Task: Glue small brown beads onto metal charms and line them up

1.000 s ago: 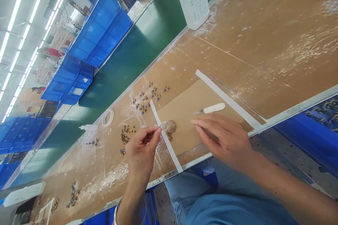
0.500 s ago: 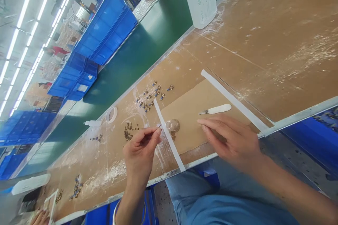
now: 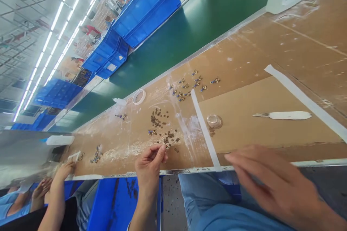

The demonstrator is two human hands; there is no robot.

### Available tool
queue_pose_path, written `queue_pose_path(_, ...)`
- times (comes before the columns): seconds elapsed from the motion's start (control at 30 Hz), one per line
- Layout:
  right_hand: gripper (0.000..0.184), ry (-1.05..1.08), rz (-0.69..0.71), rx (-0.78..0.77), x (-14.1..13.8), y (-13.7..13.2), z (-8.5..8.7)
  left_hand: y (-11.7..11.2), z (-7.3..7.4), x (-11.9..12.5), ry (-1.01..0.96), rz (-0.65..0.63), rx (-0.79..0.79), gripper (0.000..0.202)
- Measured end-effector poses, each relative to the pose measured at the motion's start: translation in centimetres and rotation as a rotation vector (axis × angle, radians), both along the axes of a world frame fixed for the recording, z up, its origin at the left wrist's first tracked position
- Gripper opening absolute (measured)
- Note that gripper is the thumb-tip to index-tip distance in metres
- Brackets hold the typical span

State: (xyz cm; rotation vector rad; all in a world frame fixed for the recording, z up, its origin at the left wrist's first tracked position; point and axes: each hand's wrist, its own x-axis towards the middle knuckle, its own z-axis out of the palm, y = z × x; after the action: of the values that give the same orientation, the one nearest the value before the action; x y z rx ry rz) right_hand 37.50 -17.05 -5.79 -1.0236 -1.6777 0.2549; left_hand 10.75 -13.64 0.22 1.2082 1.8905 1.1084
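My left hand (image 3: pixel 150 162) hovers at the near side of the table, thumb and forefinger pinched together. Whatever is between those fingertips is too small to make out. Small brown beads (image 3: pixel 169 137) lie just beyond the fingertips, and another cluster of beads (image 3: pixel 155 120) is farther back. A small blue-and-gold piece (image 3: pixel 152 132) rests between the clusters. Over the near table edge, my right hand (image 3: pixel 273 178) is slightly blurred, its fingers stretched out and nothing visible in them. Beyond it are a white-handled blade tool (image 3: pixel 290 115) and a small clear cup (image 3: pixel 214 121).
Several blue-and-gold pieces (image 3: pixel 185 86) stand toward the back. White tape strips (image 3: pixel 205 130) cross the table. A tape roll (image 3: pixel 139 96) and a white bottle (image 3: pixel 119 101) are behind. A green conveyor (image 3: pixel 168 43) runs along the far side. A co-worker's hand (image 3: pixel 65 169) is at left.
The view has swung left, so the table items appear farther right. My left hand has moved from near the tape and cup to the beads; my right hand has drawn back toward the table edge.
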Motion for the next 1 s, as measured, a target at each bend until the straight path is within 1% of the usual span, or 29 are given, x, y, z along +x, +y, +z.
queue_pose_path(0.1, 0.021, 0.008, 0.119, 0.03, -2.9, 0.2, 0.9, 0.6, -0.5, -0.2, 0.018, -0.001, -0.021, 0.02)
queue_pose_path(0.23, 0.019, 0.014, 0.221, -0.04, -6.1, 0.9, 1.4, 1.2, -0.6, -0.4, 0.036, 0.006, 0.004, 0.019)
queue_pose_path(0.3, 0.016, -0.025, 0.226, -0.075, -7.3, 1.3, 1.5, 1.0, -0.7, -0.5, 0.033, 0.019, 0.038, 0.019)
queue_pose_path(0.43, 0.016, -0.14, 0.179, -0.152, -9.0, 2.4, 1.6, 0.3, -0.8, -0.9, 0.012, 0.043, 0.086, 0.016)
queue_pose_path(0.57, 0.016, -0.273, 0.184, -0.177, -10.5, 3.8, 1.6, -0.4, -0.6, -1.2, -0.008, 0.054, 0.102, 0.016)
queue_pose_path(0.7, 0.018, -0.389, 0.156, -0.142, -11.6, 4.4, 1.5, -0.7, -0.6, -1.7, -0.011, 0.057, 0.122, 0.015)
queue_pose_path(0.87, 0.024, -0.413, 0.139, -0.105, -11.9, 4.4, 1.2, -0.8, -0.8, -2.1, -0.018, 0.055, 0.104, 0.016)
queue_pose_path(1.0, 0.021, -0.389, 0.155, -0.132, -11.5, 4.3, 1.1, -0.8, -1.0, -2.0, -0.019, 0.045, 0.068, 0.016)
